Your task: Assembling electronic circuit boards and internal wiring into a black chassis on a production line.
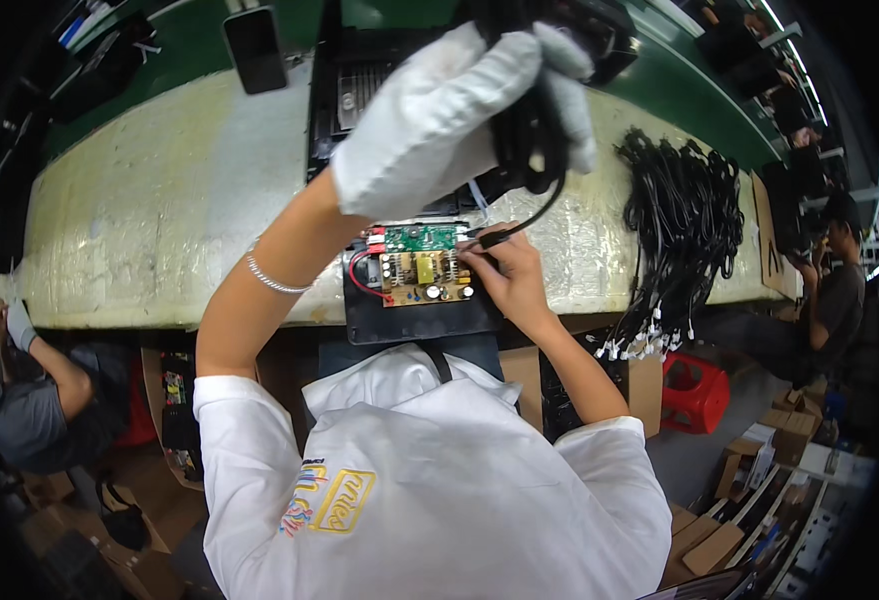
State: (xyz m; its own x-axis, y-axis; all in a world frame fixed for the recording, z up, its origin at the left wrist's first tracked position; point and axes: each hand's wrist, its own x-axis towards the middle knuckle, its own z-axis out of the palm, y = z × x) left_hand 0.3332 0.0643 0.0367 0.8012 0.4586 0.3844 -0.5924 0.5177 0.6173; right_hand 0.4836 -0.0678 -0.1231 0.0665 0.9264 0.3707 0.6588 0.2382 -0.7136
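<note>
L hand (449,110), white-gloved, grip closed on coiled black cable (531,140); bare R hand (511,275) pinches its plug (491,238) at green circuit board (421,265).

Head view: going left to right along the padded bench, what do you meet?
Dark phone-like slab → gloved left hand gripping a black cable coil → circuit board → bare right hand → pile of black cables.

A heap of black cables (684,215) lies at three o'clock on the pale bench (149,220). A red stool (694,392) stands at four o'clock, cardboard boxes (749,500) at five.
</note>
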